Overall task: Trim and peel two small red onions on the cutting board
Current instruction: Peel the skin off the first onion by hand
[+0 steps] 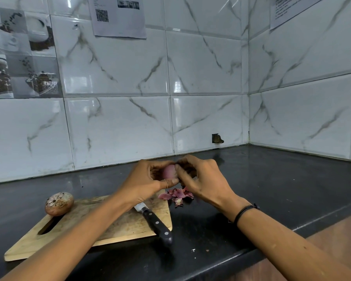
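Your left hand gripped the onion, fingers curled round it; your right hand, just right of it, pinched its skin.

The black counter carries a wooden cutting board and, just beside its far corner, onion peels.

Pale pink-purple onion between left grip and right grip. Just beneath, purple-pink peels on glossy black tabletop. Left of the grips: brown-skinned onion, scuffed tan board, black knife handle with silver rivets. Behind, white grey-veined tiles.
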`<state>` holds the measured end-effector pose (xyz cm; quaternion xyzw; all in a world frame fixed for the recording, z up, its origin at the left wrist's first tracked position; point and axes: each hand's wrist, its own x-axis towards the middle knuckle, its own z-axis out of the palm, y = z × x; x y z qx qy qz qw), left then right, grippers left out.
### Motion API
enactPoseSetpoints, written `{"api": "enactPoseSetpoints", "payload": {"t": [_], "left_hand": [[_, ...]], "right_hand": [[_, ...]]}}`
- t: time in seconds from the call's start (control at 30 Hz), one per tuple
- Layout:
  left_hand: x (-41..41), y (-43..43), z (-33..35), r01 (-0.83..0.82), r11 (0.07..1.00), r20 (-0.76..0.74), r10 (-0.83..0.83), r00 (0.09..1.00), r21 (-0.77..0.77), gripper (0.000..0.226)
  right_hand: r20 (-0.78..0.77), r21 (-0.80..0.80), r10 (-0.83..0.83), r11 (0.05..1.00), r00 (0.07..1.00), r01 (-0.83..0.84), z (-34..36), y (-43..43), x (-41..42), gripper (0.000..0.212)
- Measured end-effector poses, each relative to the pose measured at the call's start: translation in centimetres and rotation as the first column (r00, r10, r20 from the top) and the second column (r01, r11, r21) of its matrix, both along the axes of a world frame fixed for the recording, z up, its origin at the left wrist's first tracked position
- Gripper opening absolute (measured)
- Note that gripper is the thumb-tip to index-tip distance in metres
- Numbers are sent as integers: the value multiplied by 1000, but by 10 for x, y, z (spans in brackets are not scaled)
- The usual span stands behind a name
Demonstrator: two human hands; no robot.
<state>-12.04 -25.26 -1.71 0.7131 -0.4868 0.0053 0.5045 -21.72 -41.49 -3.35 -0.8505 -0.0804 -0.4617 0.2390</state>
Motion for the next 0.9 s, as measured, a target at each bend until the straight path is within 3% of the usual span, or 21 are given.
{"api": "enactPoseSetpoints", "payload": {"t": [0.17, 0.27, 0.47, 0.9], "left_hand": [[1, 1, -4, -16, 998, 32, 14, 999, 59, 47], [0, 1, -3, -3, 998, 11, 2, 1000, 59, 48], [-1, 3, 2, -5, 999, -75, 2, 997, -40, 45], [0, 3, 5, -30, 997, -103, 23, 994, -67, 41]], "right_hand": [[-68, -55, -19, 998, 997, 15, 0, -1, 1, 24], [-102, -7, -39, 999, 994, 39, 2, -4, 0, 27], [-69, 97, 45, 995, 997, -38, 0, 0, -2, 15], [-39, 100, 68, 993, 997, -64, 3, 4, -7, 16]]}}
